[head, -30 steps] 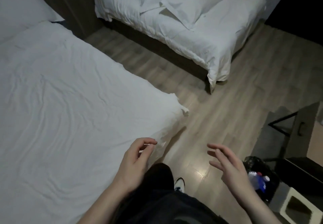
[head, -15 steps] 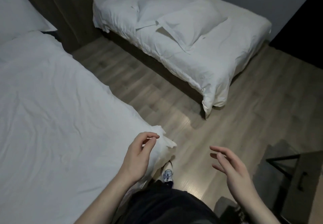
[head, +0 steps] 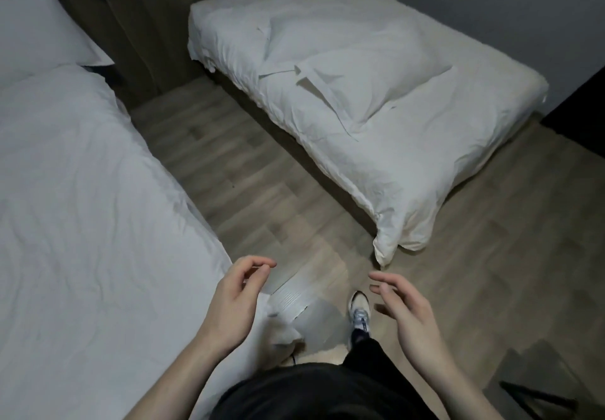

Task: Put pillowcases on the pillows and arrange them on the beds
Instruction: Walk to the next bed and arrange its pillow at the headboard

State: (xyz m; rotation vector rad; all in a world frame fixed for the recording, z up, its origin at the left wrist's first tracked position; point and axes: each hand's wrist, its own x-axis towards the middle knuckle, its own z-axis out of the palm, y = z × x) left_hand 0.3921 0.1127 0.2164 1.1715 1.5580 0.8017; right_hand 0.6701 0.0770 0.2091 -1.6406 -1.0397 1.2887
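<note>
Stepping off the near bed's corner: left hand (head: pixel 234 301) and right hand (head: pixel 404 313), both empty with fingers loosely curled, now hang over the floor, heading for the white cased pillows (head: pixel 357 59) on the upper-right bed (head: pixel 409 164).

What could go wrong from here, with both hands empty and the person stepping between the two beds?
1. The two pillows on the far bed lie overlapped at mid-mattress, not at the head; they could be left that way.
2. Its cover hangs to the floor at the near corner, close to the stepping shoe: a likely trip or snag.
3. Left hand and right hand hold nothing, and no spare pillowcase shows, so a case may be missed.
</note>
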